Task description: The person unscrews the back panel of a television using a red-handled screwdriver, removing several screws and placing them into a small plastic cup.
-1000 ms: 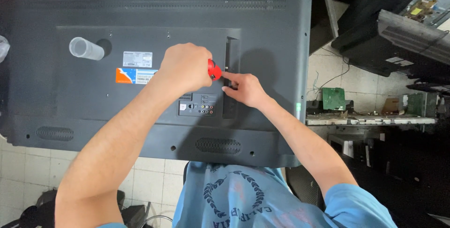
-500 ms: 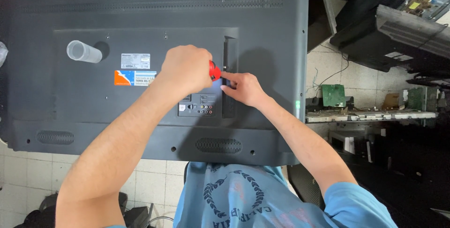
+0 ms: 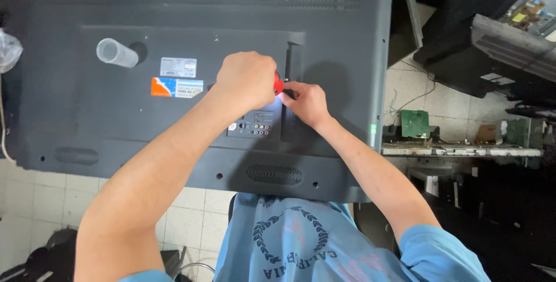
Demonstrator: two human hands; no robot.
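Red-handled tool (image 3: 278,84), probably a screwdriver, between fisted left hand (image 3: 246,80) and pinching right hand (image 3: 306,101).

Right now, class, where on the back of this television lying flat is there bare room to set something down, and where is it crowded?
Bare patches on the television back: the upper right stretch beside the vertical slot, and the area left of the plastic cup. Crowded: the middle, where the left hand grips a red-handled tool, the right hand touches its tip, above the port panel.
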